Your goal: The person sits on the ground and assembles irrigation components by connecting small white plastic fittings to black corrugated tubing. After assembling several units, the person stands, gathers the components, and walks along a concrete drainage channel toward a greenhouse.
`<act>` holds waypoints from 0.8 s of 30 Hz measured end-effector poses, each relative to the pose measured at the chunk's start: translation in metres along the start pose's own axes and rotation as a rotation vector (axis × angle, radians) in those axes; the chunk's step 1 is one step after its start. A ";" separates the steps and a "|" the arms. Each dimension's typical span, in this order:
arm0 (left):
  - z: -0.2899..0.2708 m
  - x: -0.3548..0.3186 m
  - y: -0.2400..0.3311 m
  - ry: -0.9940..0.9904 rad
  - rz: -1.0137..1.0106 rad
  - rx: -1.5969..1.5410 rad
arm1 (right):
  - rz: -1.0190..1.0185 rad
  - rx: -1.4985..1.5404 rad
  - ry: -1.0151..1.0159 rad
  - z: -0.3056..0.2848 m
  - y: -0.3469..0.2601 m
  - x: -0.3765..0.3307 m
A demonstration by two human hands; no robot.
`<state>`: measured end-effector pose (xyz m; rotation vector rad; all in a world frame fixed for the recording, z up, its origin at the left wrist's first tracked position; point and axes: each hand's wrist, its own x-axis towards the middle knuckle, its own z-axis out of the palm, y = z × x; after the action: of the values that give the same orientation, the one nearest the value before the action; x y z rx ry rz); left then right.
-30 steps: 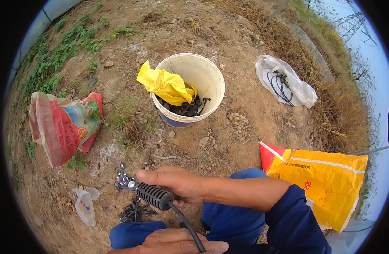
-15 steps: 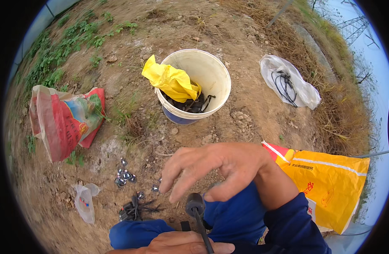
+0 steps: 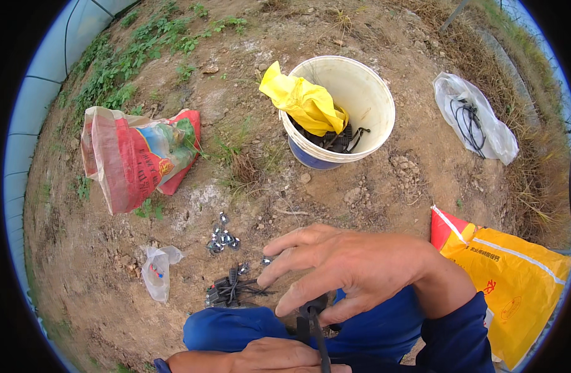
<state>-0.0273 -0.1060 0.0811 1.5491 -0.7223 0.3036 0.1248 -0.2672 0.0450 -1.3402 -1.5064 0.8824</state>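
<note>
- White bucket (image 3: 375,102) ahead, yellow sheet (image 3: 307,102) over its rim; black parts (image 3: 226,292) piled near one knee (image 3: 232,326).
- Right hand (image 3: 360,267) palm down, fingers spread above the black cable (image 3: 321,342).
- Left hand (image 3: 276,355) low, beside the cable; grip unclear.

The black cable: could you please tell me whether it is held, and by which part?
The left hand appears to hold the black cable below its thick end; whether the right hand, spread over that end, touches it cannot be told.
</note>
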 end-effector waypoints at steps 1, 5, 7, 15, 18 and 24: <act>0.001 0.000 0.000 0.002 -0.004 -0.002 | -0.001 0.005 0.005 0.001 0.000 0.000; -0.001 -0.002 -0.004 -0.033 -0.006 -0.006 | 0.040 0.049 -0.009 0.005 0.008 0.001; 0.002 -0.001 -0.005 -0.017 0.017 0.021 | 0.080 0.083 -0.053 0.006 0.009 0.002; 0.010 0.003 -0.009 0.078 0.118 0.008 | 0.101 0.187 -0.020 -0.001 0.014 0.003; 0.014 0.007 -0.005 0.103 0.088 -0.001 | 0.077 0.225 0.016 -0.003 0.014 0.001; 0.009 0.002 -0.007 0.002 0.050 -0.093 | 0.118 0.186 -0.135 -0.010 0.012 0.003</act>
<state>-0.0239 -0.1150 0.0753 1.4447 -0.7646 0.3046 0.1383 -0.2631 0.0373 -1.2632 -1.4181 1.1794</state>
